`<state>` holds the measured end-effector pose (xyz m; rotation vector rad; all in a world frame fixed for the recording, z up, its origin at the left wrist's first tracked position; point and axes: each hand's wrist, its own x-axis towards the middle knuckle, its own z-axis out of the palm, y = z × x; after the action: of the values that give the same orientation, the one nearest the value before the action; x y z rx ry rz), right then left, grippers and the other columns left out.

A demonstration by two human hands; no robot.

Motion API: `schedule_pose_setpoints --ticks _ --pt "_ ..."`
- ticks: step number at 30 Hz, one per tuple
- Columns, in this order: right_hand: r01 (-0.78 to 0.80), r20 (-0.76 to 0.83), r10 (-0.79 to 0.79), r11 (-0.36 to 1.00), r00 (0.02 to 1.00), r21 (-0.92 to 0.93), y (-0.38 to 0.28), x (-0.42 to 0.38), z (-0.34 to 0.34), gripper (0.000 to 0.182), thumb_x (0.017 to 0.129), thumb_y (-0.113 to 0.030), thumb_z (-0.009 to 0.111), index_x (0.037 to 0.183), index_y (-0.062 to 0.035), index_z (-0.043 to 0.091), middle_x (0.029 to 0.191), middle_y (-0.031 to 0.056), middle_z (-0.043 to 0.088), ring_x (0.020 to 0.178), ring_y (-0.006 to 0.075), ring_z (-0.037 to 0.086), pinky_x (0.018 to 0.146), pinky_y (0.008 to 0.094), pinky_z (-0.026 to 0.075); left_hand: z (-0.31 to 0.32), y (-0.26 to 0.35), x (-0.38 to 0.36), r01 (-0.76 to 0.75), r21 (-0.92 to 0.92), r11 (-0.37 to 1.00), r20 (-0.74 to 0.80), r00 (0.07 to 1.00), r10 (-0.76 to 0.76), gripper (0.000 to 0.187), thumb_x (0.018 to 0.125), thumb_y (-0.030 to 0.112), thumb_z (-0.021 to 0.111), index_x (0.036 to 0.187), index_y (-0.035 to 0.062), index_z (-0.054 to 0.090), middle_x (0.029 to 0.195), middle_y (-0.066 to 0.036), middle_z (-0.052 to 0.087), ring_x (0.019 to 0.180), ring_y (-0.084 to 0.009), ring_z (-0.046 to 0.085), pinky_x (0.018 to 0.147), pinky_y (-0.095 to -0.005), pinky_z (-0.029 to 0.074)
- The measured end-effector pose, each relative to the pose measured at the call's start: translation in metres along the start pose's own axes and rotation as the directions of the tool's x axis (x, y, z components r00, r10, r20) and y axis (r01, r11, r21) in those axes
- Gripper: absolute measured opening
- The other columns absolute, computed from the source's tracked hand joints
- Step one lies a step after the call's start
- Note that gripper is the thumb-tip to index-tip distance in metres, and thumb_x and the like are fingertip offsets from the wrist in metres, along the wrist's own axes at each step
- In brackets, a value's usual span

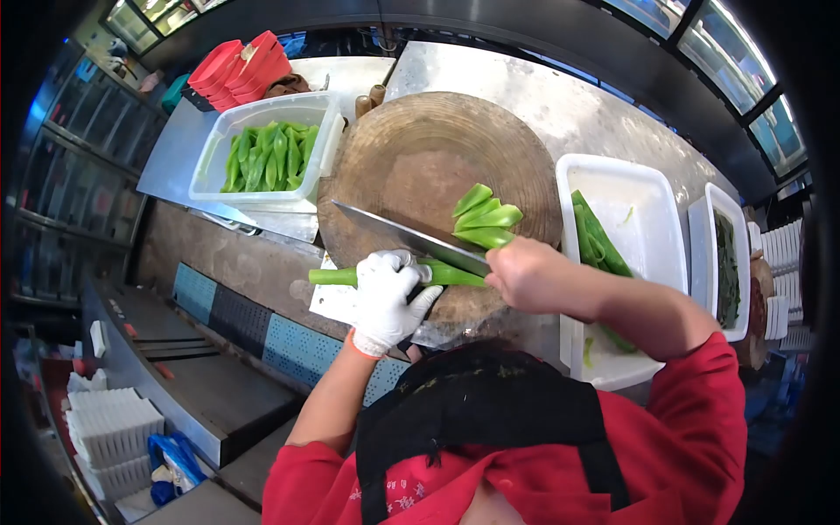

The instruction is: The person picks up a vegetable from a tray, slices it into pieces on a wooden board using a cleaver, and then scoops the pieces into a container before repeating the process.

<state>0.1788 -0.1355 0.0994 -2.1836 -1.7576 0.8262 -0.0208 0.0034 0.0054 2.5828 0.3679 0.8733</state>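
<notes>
My left hand point(387, 300), in a white glove with an orange cuff, presses down on a long green vegetable stalk point(332, 276) with fingers curled over it. The stalk lies across the near side of a round wooden chopping block point(394, 166). My right hand point(531, 275) grips a kitchen knife point(411, 236), its handle hidden in my fist. The broad blade points to the far left, slanting over the block just beyond the stalk. Several cut green pieces point(484, 217) lie on the block past the blade, near my right hand.
A clear plastic tub point(332, 131) of cut green pieces stands left of the block. On the right, a white tub point(678, 236) holds more long green stalks point(597, 236); another white tub point(739, 324) with dark greens is beyond. Red baskets point(241, 70) are stacked at the far left.
</notes>
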Motion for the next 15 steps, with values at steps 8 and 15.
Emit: schedule_pose_setpoints --ticks 8,15 --pt "0.239 -0.083 -0.239 0.971 0.968 -0.008 0.01 -0.015 -0.016 0.026 0.092 -0.017 0.066 0.078 0.003 0.058 0.066 0.026 0.059 0.07 0.0467 0.061 0.064 0.0523 0.047 -0.015 -0.006 -0.016 0.022 -0.026 0.999 0.021 1.0 -0.021 0.035 0.064 0.01 0.087 0.09 0.0113 0.064 0.101 -0.008 0.065 0.098 -0.0309 0.06 0.087 -0.0428 0.044" --pt "-0.021 0.227 0.02 1.0 0.974 0.002 -0.008 -0.005 -0.012 0.024 0.092 -0.018 0.064 0.087 0.0051 0.064 0.083 0.0269 0.066 0.086 0.0441 0.066 0.077 0.0509 0.052 -0.004 -0.004 -0.019 -0.002 -0.103 0.995 -0.036 0.999 -0.002 0.034 0.057 0.006 0.087 0.08 0.0099 0.063 0.094 -0.009 0.063 0.089 -0.0311 0.062 0.077 -0.0425 0.048"
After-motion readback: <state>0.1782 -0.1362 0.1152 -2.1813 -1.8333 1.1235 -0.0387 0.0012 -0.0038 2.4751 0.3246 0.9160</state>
